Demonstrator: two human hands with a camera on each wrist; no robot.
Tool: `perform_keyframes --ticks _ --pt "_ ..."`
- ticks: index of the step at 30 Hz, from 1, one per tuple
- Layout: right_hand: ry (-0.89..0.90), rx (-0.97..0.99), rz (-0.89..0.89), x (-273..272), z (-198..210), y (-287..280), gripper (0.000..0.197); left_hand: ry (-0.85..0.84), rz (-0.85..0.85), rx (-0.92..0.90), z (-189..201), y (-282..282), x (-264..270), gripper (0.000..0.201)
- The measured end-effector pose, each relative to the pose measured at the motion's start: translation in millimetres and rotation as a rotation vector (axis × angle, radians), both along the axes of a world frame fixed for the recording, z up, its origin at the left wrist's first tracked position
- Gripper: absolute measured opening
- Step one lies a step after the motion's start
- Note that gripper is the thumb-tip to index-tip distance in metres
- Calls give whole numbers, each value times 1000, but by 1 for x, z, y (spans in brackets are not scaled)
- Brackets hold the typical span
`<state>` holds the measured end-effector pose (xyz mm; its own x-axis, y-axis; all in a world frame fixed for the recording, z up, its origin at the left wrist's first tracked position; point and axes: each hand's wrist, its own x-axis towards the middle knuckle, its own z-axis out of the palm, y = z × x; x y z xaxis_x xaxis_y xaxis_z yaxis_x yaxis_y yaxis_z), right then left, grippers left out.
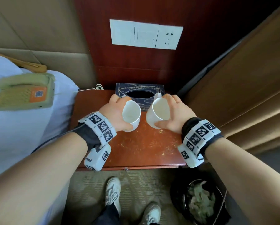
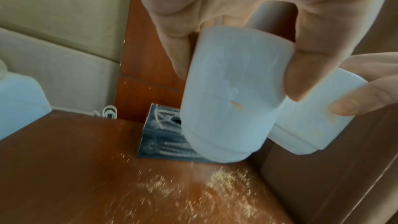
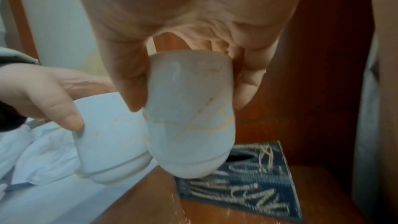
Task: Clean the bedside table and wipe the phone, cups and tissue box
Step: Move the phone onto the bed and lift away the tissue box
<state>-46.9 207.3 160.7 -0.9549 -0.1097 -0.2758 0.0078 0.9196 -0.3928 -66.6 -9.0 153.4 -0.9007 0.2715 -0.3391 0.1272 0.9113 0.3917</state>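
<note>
Gripping rigid, breakable cups—left hand (image 1: 114, 113) grasps left cup (image 1: 131, 114), right hand (image 1: 176, 114) right cup (image 1: 158, 113)—above the tissue box (image 1: 140, 90).

In the middle of the frame my right hand (image 3: 193, 28) grips a white cup (image 3: 189, 117), my left hand (image 3: 49, 94) holds another cup (image 3: 112, 135) at the left, above a dark tissue box (image 3: 247, 186) at the lower right.
</note>
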Motion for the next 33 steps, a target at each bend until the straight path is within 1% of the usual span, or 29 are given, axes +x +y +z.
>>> perform_keyframes --ticks 1,4,8,11,15,19,24,28,31,33 --pt "15 11 10 2 10 2 91 0 -4 -3 8 1 2 90" --pt "75 36 56 19 60 9 90 39 -18 -2 52 8 18 89" --pt "162 43 105 42 120 18 88 113 -23 27 107 16 38 80" --pt "202 51 110 58 157 26 88 155 -36 44 141 22 51 82" --pt "243 51 65 76 196 39 87 196 -56 62 182 33 62 88" --pt "284 54 16 88 227 54 85 218 -96 86 215 48 69 98" --pt "328 66 -58 104 259 77 85 238 -162 109 244 75 75 98" --pt "354 87 -117 119 275 100 86 256 -237 136 262 101 80 84" --pt "362 92 -163 131 284 115 86 259 -279 140 272 119 83 87" --pt "367 101 -197 142 290 126 86 272 -321 149 277 134 86 81"
